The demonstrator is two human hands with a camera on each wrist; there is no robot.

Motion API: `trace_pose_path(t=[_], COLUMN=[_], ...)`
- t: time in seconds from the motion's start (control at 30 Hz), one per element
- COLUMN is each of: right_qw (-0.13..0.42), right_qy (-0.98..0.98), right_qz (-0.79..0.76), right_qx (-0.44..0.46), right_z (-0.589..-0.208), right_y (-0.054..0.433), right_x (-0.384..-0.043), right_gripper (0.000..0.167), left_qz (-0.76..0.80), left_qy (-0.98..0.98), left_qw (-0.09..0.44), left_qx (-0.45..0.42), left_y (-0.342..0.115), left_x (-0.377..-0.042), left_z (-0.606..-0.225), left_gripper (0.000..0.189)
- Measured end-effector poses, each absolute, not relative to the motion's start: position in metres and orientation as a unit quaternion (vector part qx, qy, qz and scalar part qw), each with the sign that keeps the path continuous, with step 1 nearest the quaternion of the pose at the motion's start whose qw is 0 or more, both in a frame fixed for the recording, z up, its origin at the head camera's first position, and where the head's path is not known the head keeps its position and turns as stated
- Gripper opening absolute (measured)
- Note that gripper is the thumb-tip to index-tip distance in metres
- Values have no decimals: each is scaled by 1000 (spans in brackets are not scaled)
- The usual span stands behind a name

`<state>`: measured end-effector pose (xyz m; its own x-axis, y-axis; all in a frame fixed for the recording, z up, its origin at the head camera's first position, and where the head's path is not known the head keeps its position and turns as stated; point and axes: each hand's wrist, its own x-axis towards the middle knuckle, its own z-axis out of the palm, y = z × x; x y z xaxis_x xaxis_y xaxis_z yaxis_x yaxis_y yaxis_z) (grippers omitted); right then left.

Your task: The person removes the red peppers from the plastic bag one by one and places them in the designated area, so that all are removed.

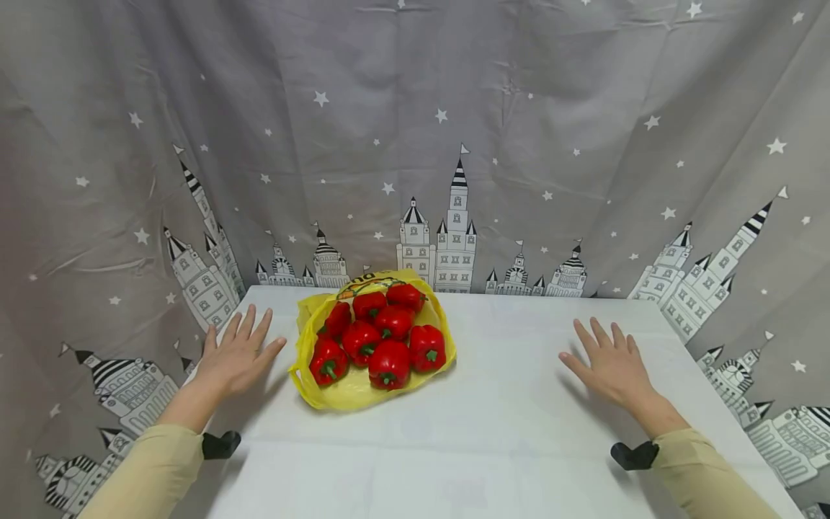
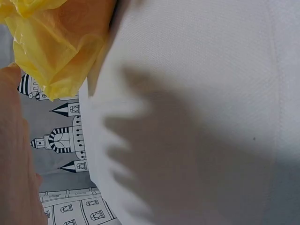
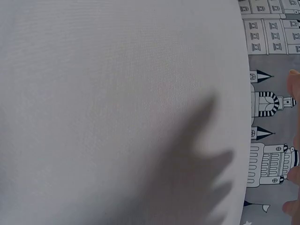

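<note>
Several red bell peppers [image 1: 390, 364] with green stems sit in an opened yellow plastic bag [image 1: 350, 396], left of the table's middle. Just left of the bag, my left hand [image 1: 233, 360] hovers palm down with its fingers spread, holding nothing. In the left wrist view, the hand's edge [image 2: 16, 154] shows at the left, with the crumpled yellow bag [image 2: 56, 51] above. Far to the right, my right hand [image 1: 612, 367] is also held over the table, fingers spread and nothing in it. Only its fingers [image 3: 294, 176] show at the right wrist view's edge.
A white cloth covers the table [image 1: 493, 432]. Behind and beside it hangs a grey curtain [image 1: 519, 144] printed with stars and castles. Each wrist carries a black strap piece, the left one [image 1: 220, 445] and the right one [image 1: 634, 455]. Both hands cast shadows on the cloth.
</note>
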<state>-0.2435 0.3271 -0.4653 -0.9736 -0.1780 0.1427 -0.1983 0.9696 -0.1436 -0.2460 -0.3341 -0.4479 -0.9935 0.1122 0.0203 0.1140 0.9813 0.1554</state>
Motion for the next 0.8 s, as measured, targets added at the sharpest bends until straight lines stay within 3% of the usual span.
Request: trace_pose_path(t=[0.8], right_qw=[75], right_qy=[-987], right_qz=[76], right_qx=[119], right_z=[-462], right_y=[298], right_x=[-244], right_gripper=[87], left_qz=[-85], left_qy=[-994], left_qw=[21], left_qx=[-71], left_y=[-332], left_x=[-235], left_z=[-438], left_gripper=[82])
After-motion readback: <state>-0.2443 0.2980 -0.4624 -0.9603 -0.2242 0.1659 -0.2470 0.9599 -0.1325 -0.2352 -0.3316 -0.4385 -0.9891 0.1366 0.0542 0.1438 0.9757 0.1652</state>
